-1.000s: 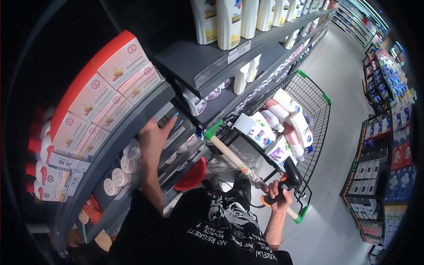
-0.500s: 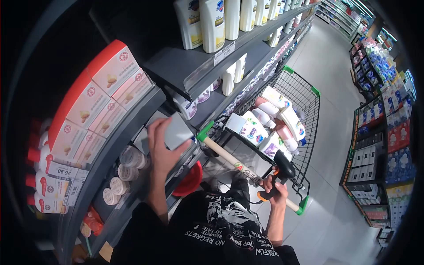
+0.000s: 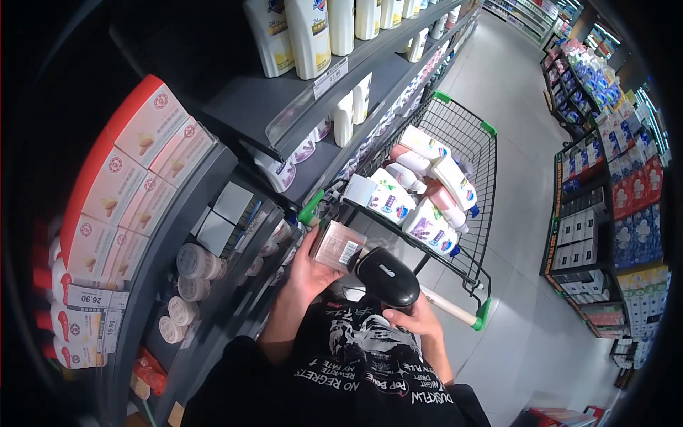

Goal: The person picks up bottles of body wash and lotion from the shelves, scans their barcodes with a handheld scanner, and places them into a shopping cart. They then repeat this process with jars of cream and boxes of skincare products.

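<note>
My left hand (image 3: 307, 276) is closed around a small pinkish-brown box (image 3: 331, 245), held in front of my chest just above the cart handle. A white barcode label shows on the side of the box facing up. In my right hand (image 3: 421, 319) is a black handheld barcode scanner (image 3: 390, 279), its head close beside the box. Most of the scanner's grip is hidden under its head. Behind both hands stands a wire shopping cart (image 3: 488, 185) holding white and pink bottles (image 3: 430, 228) and a white box (image 3: 360, 189).
Shelves on the left carry soap boxes (image 3: 128, 186), round jars (image 3: 196, 262), white-topped boxes (image 3: 219, 231) and tall white bottles (image 3: 309, 39). The cart's pale handle (image 3: 452, 307) crosses before me. Across the aisle floor (image 3: 498, 92) stand stacked goods (image 3: 580, 235).
My left hand has come away from the shelf, bringing the box in front of me with its barcode side visible. My right hand has lifted the scanner from the cart handle to the box.
</note>
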Demonstrator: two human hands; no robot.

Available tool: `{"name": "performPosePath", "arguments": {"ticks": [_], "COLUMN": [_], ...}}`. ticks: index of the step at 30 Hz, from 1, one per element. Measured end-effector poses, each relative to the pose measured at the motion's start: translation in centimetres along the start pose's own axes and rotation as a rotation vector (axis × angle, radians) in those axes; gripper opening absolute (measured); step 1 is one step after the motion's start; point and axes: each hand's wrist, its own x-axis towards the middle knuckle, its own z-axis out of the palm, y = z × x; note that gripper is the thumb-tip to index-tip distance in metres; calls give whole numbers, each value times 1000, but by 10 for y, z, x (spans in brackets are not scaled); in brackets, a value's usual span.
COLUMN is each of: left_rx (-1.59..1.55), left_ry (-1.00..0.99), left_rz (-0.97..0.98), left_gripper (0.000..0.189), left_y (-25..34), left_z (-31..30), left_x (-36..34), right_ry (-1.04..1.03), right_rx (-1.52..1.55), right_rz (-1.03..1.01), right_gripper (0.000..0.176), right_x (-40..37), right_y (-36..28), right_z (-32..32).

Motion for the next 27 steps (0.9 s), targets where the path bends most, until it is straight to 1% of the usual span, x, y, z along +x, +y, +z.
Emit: {"name": "performPosePath", "arguments": {"ticks": [1,2,3,4,5,6,7,8,10,11,12,13,14,15,16,17,18,20,21,22,23,24,26,27], "left_rx": [30,35,118,198,192,191,221,250,211,175,182,201,218,231,246,332,418,453,632,813,930,1103,1470,1472], "left_ry": [-31,-30,25,80,46,46,57,68,107,144,140,124,109,94,24,-1,-26,2,28,56,62,182,317,314], "left_rz": [3,2,36,69,63,64,67,72,77,78,78,120,160,167,215,292,371,418,466,512,587,667,914,915], "left_gripper": [53,53,50,48,42,42,42,42,42,42,42,39,36,37,41,43,45,46,45,44,42,42,45,45], "left_y": [3,4,6,7,8,9,10,9,7,8,12,18,23,31,39,46,52,60,63,65,62,58,45,38], "left_z": [3,-1,-6,-8,-9,-14,-22,-26,-25,-23,-18,-12,-7,-6,2,11,20,34,39,42,35,31,43,43], "left_x": [-1,0,3,4,3,5,8,9,10,11,12,11,12,18,22,28,35,54,65,76,96,115,130,139], "right_ry": [1,-46,-90,-87,-114,-141,-121,-125,-125,-122,-68,-12,-5,65,130,109,190,271,233,269,259,249,229,211], "right_rx": [5,-210,-427,-426,-429,-433,-344,-345,-438,-438,-420,-401,-400,-95,209,310,407,561,705,739,789,838,872,906], "right_rz": [-2,-176,-349,-351,-269,-187,-55,-55,-190,-195,-302,-410,-417,-225,-31,-86,-43,-100,-151,-158,-174,-189,-203,-212], "right_gripper": [53,56,59,59,60,61,44,44,61,61,56,52,52,46,40,35,51,54,54,57,56,56,55,55], "right_x": [5,11,15,15,14,12,10,10,10,12,14,16,14,11,8,14,15,16,14,12,12,12,14,14], "right_y": [-3,-7,-10,-15,-21,-27,-32,-30,-20,-17,-15,-12,-6,2,13,36,31,25,30,33,34,35,38,40], "right_z": [3,5,6,8,9,10,11,9,1,-2,-4,-7,-12,-18,-25,-39,-38,-40,-47,-49,-50,-51,-53,-54]}}
